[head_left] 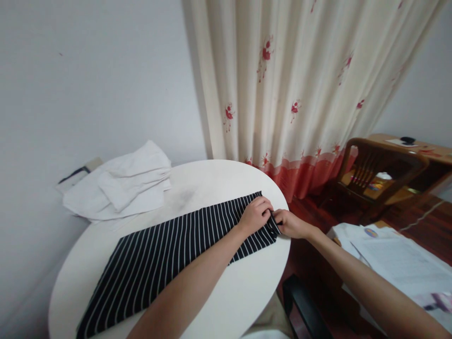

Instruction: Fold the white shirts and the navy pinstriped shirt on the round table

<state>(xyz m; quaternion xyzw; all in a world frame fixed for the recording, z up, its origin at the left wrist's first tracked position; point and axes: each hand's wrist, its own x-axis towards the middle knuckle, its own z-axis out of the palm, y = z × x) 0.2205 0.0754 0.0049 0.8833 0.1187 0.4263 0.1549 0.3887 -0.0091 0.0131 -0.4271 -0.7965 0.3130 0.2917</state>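
Left hand (254, 217): fingers curled nearly closed, touching the striped cloth (173, 249) at its far-right end on the counter (254, 292), firmness of grip not discernible; right hand (289, 223): fingers pinched narrow, holding a bunched fold over the counter's right edge. Printed sheets (406, 263), right of the counter, bear a round emblem (370, 232) and unreadable text. The black-and-white cloth lies across the counter, beneath the left fingers and leftward from both hands.

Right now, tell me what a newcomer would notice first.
Probably the striped black cloth, spread across the round white table, with the left hand and right hand at its right end. Next, the cream curtain with red flowers beyond the table, then the white cloth heaped at the far left.
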